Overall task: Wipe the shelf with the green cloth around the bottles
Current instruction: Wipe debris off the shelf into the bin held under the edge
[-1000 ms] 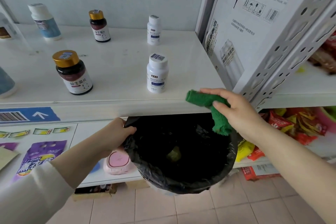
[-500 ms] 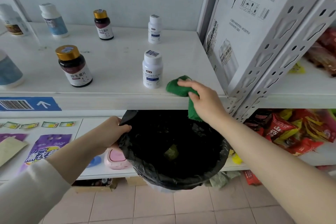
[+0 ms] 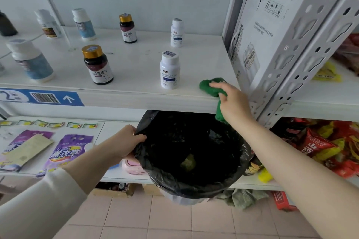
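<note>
Left grip (image 3: pixel 126 141): clenched on the rim of a black bin bag (image 3: pixel 194 188), low, below the shelf (image 3: pixel 136 75) edge. Up and well left of right grip (image 3: pixel 233 103): gold-capped dark bottle (image 3: pixel 98 65), upright on the shelf. Just left of right grip: white bottle (image 3: pixel 170 70), upright. Right grip: grasping the green cloth (image 3: pixel 208 86), pressing it onto the shelf's front right corner, just beside the white bottle, apart from it; cloth tail hanging over the edge beneath the palm. Close right of that grip: white carton (image 3: pixel 258 25).

Cloth (image 3: pixel 209 85) on shelf (image 3: pixel 202 58) edge, rt of bottles (image 3: pixel 170 70).
</note>
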The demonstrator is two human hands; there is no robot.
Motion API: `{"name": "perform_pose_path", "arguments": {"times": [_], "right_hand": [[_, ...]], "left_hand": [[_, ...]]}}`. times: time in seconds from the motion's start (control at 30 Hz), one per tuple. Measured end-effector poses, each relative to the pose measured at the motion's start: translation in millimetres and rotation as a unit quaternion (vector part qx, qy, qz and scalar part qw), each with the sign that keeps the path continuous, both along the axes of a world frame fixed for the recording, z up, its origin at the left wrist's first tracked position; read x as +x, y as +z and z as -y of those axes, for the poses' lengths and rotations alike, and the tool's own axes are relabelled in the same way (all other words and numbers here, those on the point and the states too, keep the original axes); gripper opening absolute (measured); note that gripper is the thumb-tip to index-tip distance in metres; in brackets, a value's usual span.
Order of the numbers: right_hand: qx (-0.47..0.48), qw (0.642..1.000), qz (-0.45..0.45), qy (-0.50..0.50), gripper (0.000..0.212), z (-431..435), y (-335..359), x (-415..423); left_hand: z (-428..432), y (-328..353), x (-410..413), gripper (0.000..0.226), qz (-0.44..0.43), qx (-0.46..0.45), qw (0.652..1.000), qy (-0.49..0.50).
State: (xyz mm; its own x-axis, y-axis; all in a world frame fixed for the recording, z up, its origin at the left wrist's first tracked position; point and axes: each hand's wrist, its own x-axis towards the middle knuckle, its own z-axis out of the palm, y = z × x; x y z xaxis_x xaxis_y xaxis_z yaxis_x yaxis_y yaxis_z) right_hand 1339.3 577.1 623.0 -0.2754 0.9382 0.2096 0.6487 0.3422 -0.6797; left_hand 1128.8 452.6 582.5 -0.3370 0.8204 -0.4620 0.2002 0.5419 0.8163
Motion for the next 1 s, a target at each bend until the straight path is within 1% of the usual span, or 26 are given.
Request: {"name": "perform_pose_path", "arguments": {"times": [0.07, 0.13, 0.2, 0.27, 0.4, 0.43, 0.53, 0.6, 0.67, 0.73, 0.83, 0.93, 1.0], "right_hand": [[-0.007, 0.999, -0.002, 0.037, 0.040, 17, 1, -6], [-0.039, 0.996, -0.020, 0.072, 0.036, 33, 6, -10], [-0.078, 0.991, -0.054, 0.092, 0.037, 46, 10, -14], [-0.141, 0.980, -0.110, 0.090, 0.037, 57, 15, -23], [-0.286, 0.921, -0.244, 0.102, 0.035, 64, 20, -45], [-0.306, 0.908, -0.268, 0.097, 0.034, 63, 20, -52], [-0.346, 0.877, -0.318, 0.097, 0.032, 63, 23, -73], [-0.386, 0.852, -0.340, 0.097, 0.032, 63, 26, -87], [-0.425, 0.817, -0.379, 0.095, 0.032, 64, 30, -101], [-0.434, 0.802, -0.398, 0.094, 0.031, 64, 35, -116], [-0.421, 0.801, -0.415, 0.097, 0.031, 66, 48, -140], [-0.379, 0.811, -0.438, 0.085, 0.036, 55, 67, -164], [-0.335, 0.827, -0.448, 0.054, 0.039, 36, 85, -181]], "left_hand": [[4, -2, 0, 0.020, -0.004, 0.001, 1.000, 0.010], [8, -5, -2, 0.016, 0.004, -0.005, 1.000, 0.023], [13, -7, -6, 0.011, 0.004, -0.010, 0.999, 0.031], [19, -7, -13, 0.012, 0.001, -0.015, 0.999, 0.039], [33, -4, -33, 0.007, 0.021, -0.020, 0.998, 0.051], [36, -2, -39, 0.007, 0.025, -0.017, 0.998, 0.052], [45, 1, -58, 0.017, 0.037, -0.010, 0.998, 0.057], [49, 1, -72, 0.014, 0.041, -0.014, 0.998, 0.056], [52, 0, -87, 0.009, 0.041, -0.018, 0.998, 0.050], [52, 0, -101, 0.012, 0.037, -0.016, 0.998, 0.041], [51, 1, -120, 0.012, 0.045, -0.019, 0.999, 0.020], [45, 1, -136, 0.019, 0.056, -0.028, 0.998, 0.005], [39, 2, -142, 0.021, 0.060, -0.031, 0.998, -0.007]]}}
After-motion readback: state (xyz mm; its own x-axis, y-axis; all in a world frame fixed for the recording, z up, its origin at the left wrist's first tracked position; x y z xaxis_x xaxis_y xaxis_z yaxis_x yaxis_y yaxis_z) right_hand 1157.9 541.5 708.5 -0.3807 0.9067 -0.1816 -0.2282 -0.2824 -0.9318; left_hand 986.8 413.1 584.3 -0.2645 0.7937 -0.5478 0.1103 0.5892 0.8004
